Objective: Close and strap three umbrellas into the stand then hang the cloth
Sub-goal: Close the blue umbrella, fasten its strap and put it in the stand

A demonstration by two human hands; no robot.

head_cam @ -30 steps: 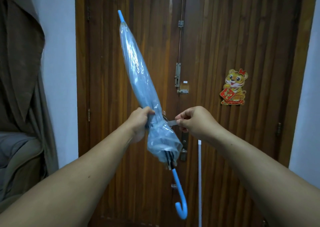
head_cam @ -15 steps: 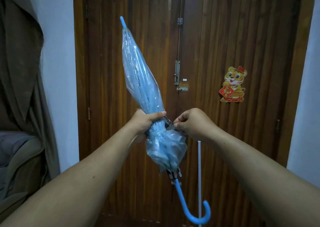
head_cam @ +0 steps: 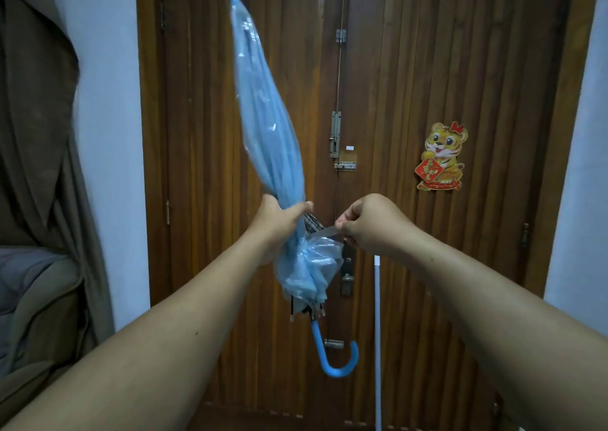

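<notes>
A closed, translucent light-blue umbrella (head_cam: 268, 127) stands nearly upright in front of me, tip up and past the top edge, blue hooked handle (head_cam: 335, 358) down. My left hand (head_cam: 279, 221) is wrapped around the folded canopy near its lower third. My right hand (head_cam: 368, 221) pinches the clear closing strap (head_cam: 324, 233) and holds it out to the right of the canopy. No stand and no cloth for hanging are in view.
A dark wooden double door (head_cam: 427, 68) with bolts and a tiger sticker (head_cam: 442, 155) fills the background. A thin white pole (head_cam: 377, 332) leans against it. A brown curtain (head_cam: 36, 117) and a grey-covered seat (head_cam: 29, 285) are at the left.
The umbrella has risen, its tip now out of frame, and the handle hook has turned. My right hand has drawn the strap out to the right again, away from the canopy.
</notes>
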